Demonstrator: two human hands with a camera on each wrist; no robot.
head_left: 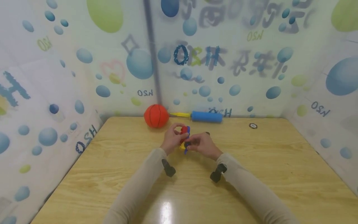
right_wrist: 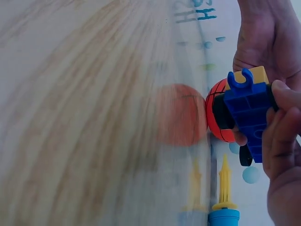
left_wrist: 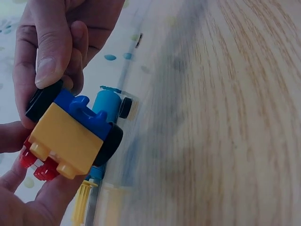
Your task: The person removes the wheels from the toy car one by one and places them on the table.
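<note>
Both hands hold a small toy block car point(head_left: 185, 145) above the middle of the table. Its blue chassis point(right_wrist: 251, 106) carries black wheels and a curved hook at one end. A yellow block point(left_wrist: 68, 136) sits on the chassis, and red pieces point(left_wrist: 40, 167) show beside it. My left hand point(head_left: 171, 139) grips the car around the red part, its fingers partly hidden behind the toy. With thumb and fingers, my right hand point(head_left: 205, 145) pinches the car at a black wheel point(left_wrist: 43, 101).
At the table's back edge lie a red ball point(head_left: 156, 116) with black lines and a blue hand pump point(head_left: 207, 116) with a yellow nozzle. A small round disc point(head_left: 253, 126) lies at the back right. A small black piece point(head_left: 207, 133) shows just beyond my right hand. Printed walls enclose the table.
</note>
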